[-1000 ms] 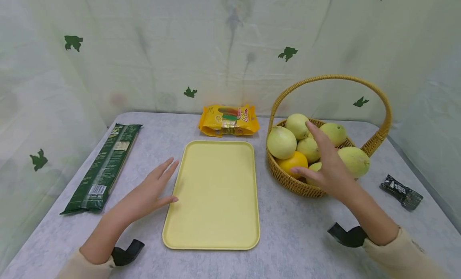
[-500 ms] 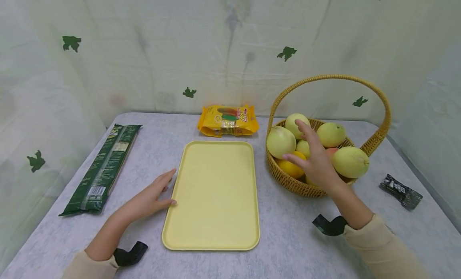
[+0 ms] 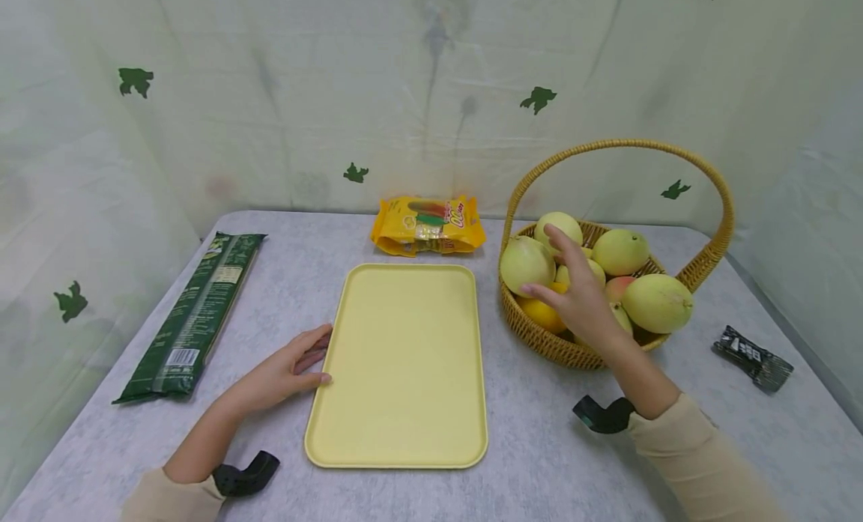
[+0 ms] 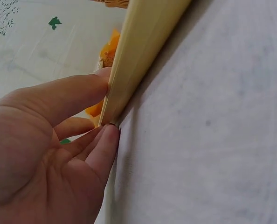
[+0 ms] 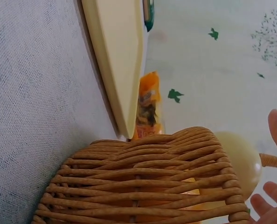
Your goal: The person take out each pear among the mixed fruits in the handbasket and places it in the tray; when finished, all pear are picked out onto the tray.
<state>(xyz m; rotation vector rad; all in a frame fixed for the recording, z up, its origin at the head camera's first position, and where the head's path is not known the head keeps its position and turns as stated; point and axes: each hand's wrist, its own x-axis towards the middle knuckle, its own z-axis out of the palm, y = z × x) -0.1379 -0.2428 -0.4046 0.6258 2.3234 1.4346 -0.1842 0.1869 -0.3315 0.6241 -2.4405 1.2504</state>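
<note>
A pale yellow tray (image 3: 404, 365) lies flat on the table. My left hand (image 3: 286, 372) grips its left rim, thumb over the top edge. In the left wrist view the fingers of that left hand (image 4: 78, 130) curl against the tray's outer edge (image 4: 138, 56). My right hand (image 3: 583, 301) hovers over the wicker basket (image 3: 539, 346), thumb and fingers spread, holding nothing. Several pale green fruits fill the basket, among them a round one (image 3: 526, 266) beside the hand. An orange-yellow fruit (image 3: 541, 316) sits partly behind its thumb.
A long green packet (image 3: 195, 320) lies at the left of the table. Behind the tray is a yellow snack bag (image 3: 428, 226). A small black wrapped snack (image 3: 751, 359) rests right of the basket, whose tall handle (image 3: 623, 144) arches over the fruit.
My left hand has lowered onto the tray's rim, its fingers curling in at the edge. The right hand has shifted left and slightly toward me over the basket, uncovering more fruit.
</note>
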